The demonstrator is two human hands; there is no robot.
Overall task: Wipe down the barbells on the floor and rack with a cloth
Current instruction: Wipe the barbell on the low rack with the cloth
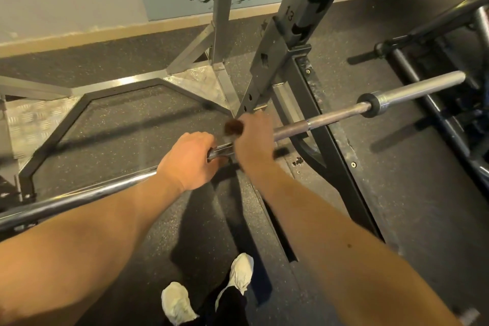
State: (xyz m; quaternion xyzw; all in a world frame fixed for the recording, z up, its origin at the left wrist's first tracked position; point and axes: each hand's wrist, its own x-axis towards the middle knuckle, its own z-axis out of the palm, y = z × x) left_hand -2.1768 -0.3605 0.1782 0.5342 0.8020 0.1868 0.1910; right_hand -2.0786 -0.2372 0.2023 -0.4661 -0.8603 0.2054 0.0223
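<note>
Slanting lower-left to upper-right, the barbell is gripped by the left hand; the right hand seemingly clutches a cloth.

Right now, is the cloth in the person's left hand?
No, the brown cloth sticks out of the right hand on the barbell; the left hand grips the barbell bare-handed beside it.

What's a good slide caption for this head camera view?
Left hand grips the barbell while the right hand holds a brown cloth against it.
</note>
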